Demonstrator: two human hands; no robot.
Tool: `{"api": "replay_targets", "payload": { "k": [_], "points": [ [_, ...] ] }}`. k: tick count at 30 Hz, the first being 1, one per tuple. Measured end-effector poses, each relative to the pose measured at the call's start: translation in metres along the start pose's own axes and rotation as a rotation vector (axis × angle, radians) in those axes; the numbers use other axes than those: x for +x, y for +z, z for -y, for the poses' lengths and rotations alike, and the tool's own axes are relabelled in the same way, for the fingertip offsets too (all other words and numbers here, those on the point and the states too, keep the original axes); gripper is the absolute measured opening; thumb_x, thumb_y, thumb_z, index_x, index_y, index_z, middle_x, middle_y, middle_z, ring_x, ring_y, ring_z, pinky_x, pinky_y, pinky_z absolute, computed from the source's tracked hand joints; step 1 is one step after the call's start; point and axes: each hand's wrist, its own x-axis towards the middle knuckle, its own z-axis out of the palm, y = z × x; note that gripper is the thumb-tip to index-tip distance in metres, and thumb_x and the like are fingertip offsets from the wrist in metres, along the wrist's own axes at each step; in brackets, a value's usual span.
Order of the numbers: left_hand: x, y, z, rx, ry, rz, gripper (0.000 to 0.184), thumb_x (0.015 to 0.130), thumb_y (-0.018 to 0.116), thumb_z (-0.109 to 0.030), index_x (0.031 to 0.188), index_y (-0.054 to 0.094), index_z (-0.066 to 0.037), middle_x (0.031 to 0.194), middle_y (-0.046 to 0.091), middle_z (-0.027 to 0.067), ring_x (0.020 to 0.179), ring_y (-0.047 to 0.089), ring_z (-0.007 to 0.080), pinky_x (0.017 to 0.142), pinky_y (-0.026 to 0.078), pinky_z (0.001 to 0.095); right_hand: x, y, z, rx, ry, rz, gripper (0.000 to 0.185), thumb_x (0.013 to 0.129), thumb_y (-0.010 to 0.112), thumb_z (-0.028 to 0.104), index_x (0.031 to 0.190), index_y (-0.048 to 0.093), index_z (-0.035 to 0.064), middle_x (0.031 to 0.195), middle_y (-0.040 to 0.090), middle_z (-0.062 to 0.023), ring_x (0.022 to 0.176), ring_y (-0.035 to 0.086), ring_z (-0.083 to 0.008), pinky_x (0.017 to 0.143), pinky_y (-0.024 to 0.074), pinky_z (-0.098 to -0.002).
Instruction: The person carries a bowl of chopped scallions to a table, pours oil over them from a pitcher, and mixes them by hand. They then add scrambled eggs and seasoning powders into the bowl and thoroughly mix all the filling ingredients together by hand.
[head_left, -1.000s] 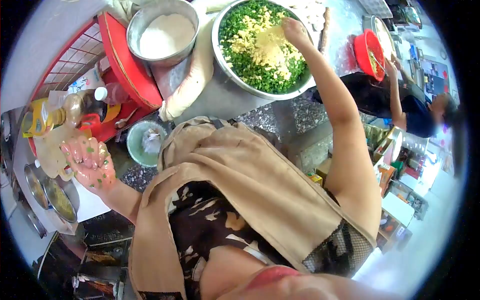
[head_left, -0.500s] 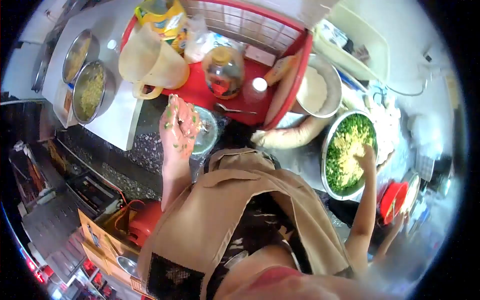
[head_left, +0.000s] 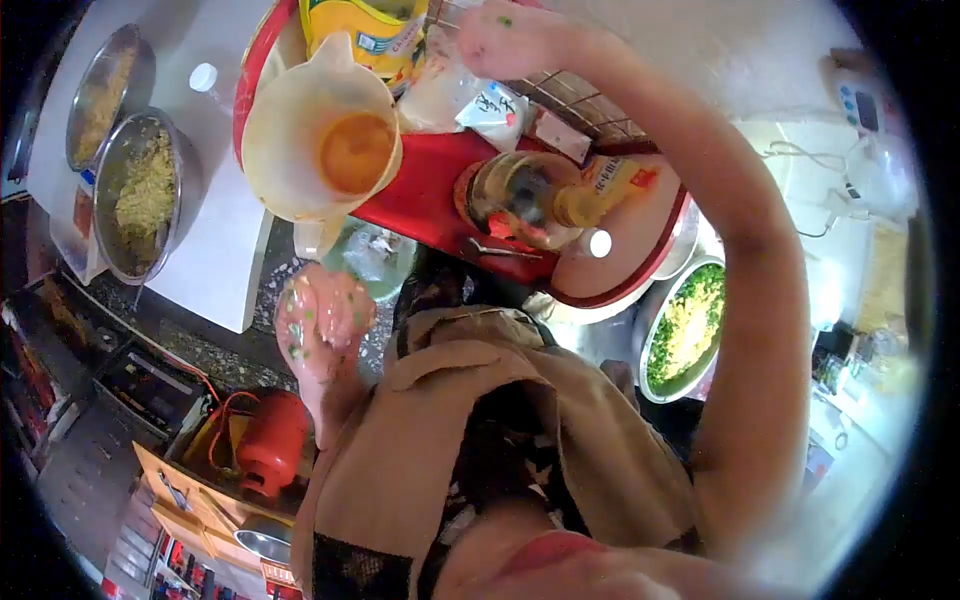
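Observation:
My left hand (head_left: 325, 318) is closed in a curl, smeared and dotted with green bits; what it holds, if anything, is hidden. Near it are a clear bowl (head_left: 372, 262) and the handle of a plastic jug (head_left: 275, 140) with amber liquid inside. My right hand (head_left: 508, 40) reaches across to the wire back of the red basket (head_left: 420, 195), above a clear plastic bag (head_left: 440, 88) and a white packet (head_left: 493, 115). Its fingers are blurred. Below my right arm sits a metal bowl (head_left: 646, 385) of chopped greens topped with yellow crumbs.
In the basket lie a large yellow-capped bottle (head_left: 510, 195), a spoon (head_left: 505, 250) and a yellow bag (head_left: 375, 45). On the left, two metal bowls (head_left: 180, 205) of yellowish food stand at a white board (head_left: 220, 275). A red gas cylinder (head_left: 270, 440) stands lower left.
My right hand has left the bowl of greens and swung up over the basket. My left hand has come lower and further left, still curled. The view has turned.

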Motion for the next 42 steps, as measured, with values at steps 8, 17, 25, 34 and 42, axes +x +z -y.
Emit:
{"api": "replay_targets", "payload": {
  "k": [8,17,25,34,42],
  "points": [
    [0.004,0.002,-0.021,0.072,0.022,-0.139,0.029,0.088,0.043,-0.027,0.064,0.039,-0.010,0.051,0.033,-0.0011,0.046,0.032,0.0102,0.044,0.027,0.0227,0.027,0.045,0.009,0.647,-0.047,0.235,0.053,0.067,0.052,0.002,0.120,0.041,0.0041,0.124,0.039,-0.0179,0.116,0.036,-0.0302,0.098,0.0296,-0.0373],
    [0.032,-0.025,-0.026,-0.129,-0.039,0.309,0.024,0.087,0.047,-0.021,0.069,0.041,-0.007,0.055,0.035,-0.0008,0.047,0.033,0.0084,0.042,0.025,0.0209,0.065,0.034,0.018,1.014,0.356,0.381,0.044,0.080,0.046,0.024,0.119,0.043,0.0026,0.114,0.048,-0.0176,0.106,0.045,-0.0273,0.092,0.0343,-0.0369],
    [0.030,-0.035,-0.021,-0.154,-0.107,0.311,0.012,0.087,0.047,-0.013,0.079,0.044,-0.004,0.058,0.037,-0.0011,0.050,0.034,0.0067,0.042,0.024,0.0192,0.061,0.117,0.028,0.791,0.429,0.295,0.053,0.074,0.057,0.027,0.117,0.042,0.0012,0.120,0.042,-0.0171,0.109,0.041,-0.0304,0.092,0.0324,-0.0390],
    [0.026,-0.032,-0.015,-0.143,-0.052,0.375,0.015,0.090,0.042,-0.018,0.081,0.044,-0.006,0.057,0.036,-0.0016,0.048,0.032,0.0063,0.042,0.024,0.0195,0.061,0.175,0.026,0.698,0.235,-0.164,0.055,0.072,0.059,0.026,0.118,0.041,0.0024,0.120,0.043,-0.0140,0.108,0.042,-0.0294,0.093,0.0316,-0.0383],
    [0.003,-0.036,-0.018,-0.186,-0.166,0.172,0.018,0.090,0.042,-0.020,0.077,0.043,-0.007,0.056,0.035,-0.0018,0.047,0.030,0.0068,0.042,0.024,0.0208,0.044,0.185,0.024,1.190,0.571,-0.102,0.050,0.073,0.057,0.025,0.117,0.043,0.0056,0.122,0.043,-0.0113,0.109,0.043,-0.0269,0.093,0.0321,-0.0370]
  ]
}}
